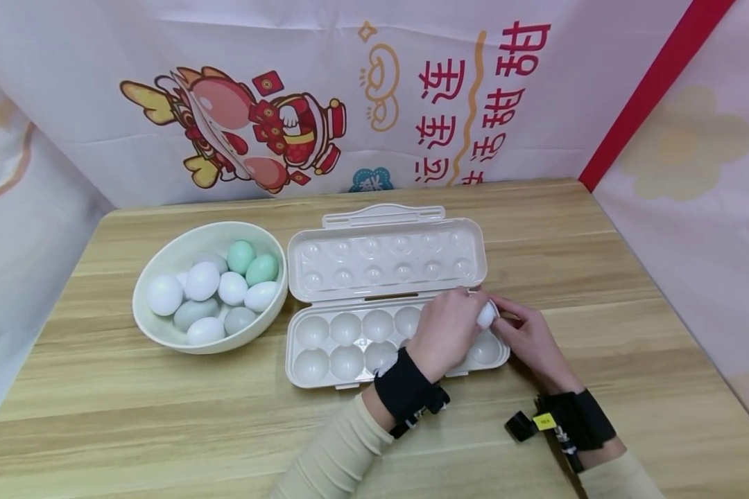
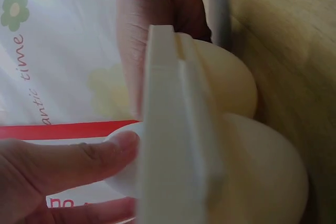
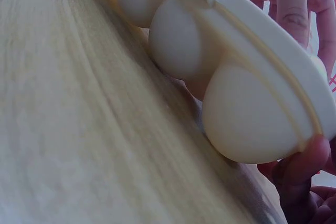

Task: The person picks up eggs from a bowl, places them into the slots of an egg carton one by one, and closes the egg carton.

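A white egg [image 1: 486, 315] sits between the fingers of my left hand [image 1: 448, 326], over the right end of an open egg carton [image 1: 398, 305]. The left wrist view shows the thumb and a finger pinching this egg [image 2: 122, 174] just beyond the carton's rim [image 2: 170, 108]. My right hand [image 1: 533, 344] grips the carton's right end, a fingertip pressed to the rim in the right wrist view. In the head view the cups at the left are bare, and my left hand hides several cups toward the right.
Left of the carton stands a cream bowl [image 1: 146, 331] of white, grey and green eggs. The carton's lid [image 1: 387, 283] lies folded back behind it. A printed cloth [image 1: 362, 90] hangs along the wooden table's [image 1: 162, 423] back edge.
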Demonstrator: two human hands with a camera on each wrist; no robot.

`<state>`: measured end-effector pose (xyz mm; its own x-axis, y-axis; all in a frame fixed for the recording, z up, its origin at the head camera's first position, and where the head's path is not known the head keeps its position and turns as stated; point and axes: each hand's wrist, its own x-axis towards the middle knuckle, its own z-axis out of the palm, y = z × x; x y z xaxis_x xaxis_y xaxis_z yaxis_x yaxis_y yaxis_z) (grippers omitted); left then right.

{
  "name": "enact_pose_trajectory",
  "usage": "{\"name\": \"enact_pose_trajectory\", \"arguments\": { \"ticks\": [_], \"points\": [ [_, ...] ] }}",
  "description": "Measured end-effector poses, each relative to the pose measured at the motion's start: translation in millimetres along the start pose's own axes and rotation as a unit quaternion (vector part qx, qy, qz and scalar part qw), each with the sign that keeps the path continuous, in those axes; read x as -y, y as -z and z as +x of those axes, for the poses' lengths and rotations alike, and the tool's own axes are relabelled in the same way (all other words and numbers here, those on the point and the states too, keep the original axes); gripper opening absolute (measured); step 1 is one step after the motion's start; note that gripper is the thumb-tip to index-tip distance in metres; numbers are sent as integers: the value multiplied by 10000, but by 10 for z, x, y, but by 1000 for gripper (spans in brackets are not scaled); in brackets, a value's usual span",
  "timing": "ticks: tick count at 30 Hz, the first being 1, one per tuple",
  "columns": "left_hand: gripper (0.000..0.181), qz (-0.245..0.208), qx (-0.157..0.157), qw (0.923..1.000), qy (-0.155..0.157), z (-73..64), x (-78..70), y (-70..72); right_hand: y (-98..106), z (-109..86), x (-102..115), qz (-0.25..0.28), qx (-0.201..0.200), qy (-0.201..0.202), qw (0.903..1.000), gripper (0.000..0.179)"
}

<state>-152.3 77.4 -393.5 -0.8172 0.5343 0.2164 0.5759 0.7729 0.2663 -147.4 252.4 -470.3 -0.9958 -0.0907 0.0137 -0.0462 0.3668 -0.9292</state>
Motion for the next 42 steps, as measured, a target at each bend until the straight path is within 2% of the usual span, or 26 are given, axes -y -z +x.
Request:
{"name": "enact_pose_trajectory", "arguments": {
  "ticks": [10,17,30,38,42],
  "points": [
    [24,391,-182,9987,269,22,16,-82,-6,21,76,-92,45,-199,9997,39],
    [27,722,27,9967,358,35,12,-134,-11,15,93,-97,110,-131,9998,40],
    [25,568,329,9972,363,50,8,-130,1,23,45,-52,95,-151,9998,40],
    [30,400,391,9979,340,27,22,-117,0,11,17,63,62,-197,9998,41],
    [34,364,407,9979,340,14,45,-67,2,6,10,118,93,-200,9997,41]
  ]
}}
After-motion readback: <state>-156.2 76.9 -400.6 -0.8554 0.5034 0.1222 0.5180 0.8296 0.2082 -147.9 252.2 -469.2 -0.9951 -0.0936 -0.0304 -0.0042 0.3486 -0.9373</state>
